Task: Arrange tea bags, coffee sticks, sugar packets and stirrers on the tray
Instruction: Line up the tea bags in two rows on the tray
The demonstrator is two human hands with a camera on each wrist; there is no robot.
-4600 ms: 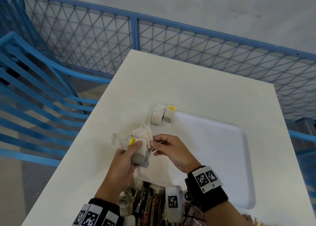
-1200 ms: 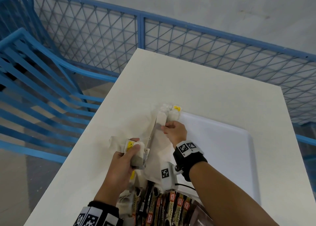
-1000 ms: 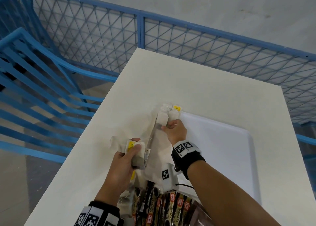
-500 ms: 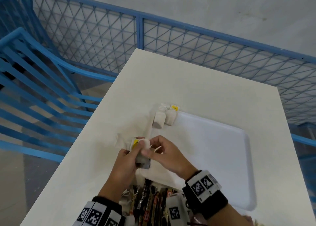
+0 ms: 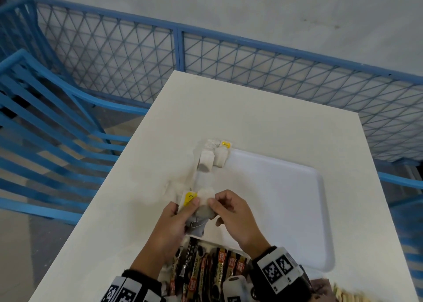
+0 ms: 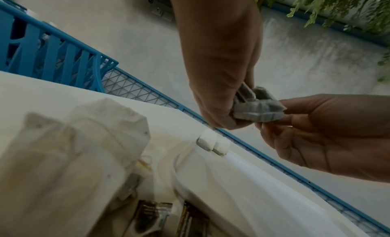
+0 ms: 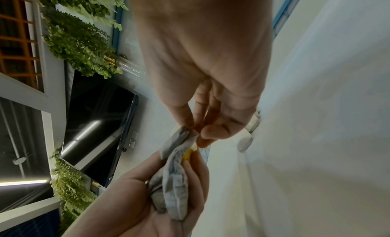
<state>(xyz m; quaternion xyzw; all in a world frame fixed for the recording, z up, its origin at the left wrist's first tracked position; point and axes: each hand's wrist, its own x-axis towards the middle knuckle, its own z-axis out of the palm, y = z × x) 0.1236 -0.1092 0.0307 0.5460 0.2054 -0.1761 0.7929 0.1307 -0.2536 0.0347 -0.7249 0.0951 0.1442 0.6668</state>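
Observation:
My left hand (image 5: 191,211) grips a small bundle of grey-white tea bags (image 5: 202,211) with a yellow tag (image 5: 190,197), just above the near left corner of the white tray (image 5: 286,198). My right hand (image 5: 214,206) pinches the top edge of one tea bag (image 7: 185,135) in that bundle. In the left wrist view both hands meet on the tea bags (image 6: 257,110). A few placed tea bags (image 5: 212,157) lie side by side at the tray's far left corner, one with a yellow tag.
Dark coffee sticks (image 5: 206,269) lie in a pile at the table's near edge, below my hands. More loose tea bags (image 6: 73,149) sit on the table left of the tray. Wooden stirrers (image 5: 343,296) show at the bottom right. Blue mesh railings surround the white table (image 5: 263,118).
A second ago my right hand was at the tray's far left corner beside the placed tea bags. It has drawn back to the bundle in my left hand and now pinches a bag there.

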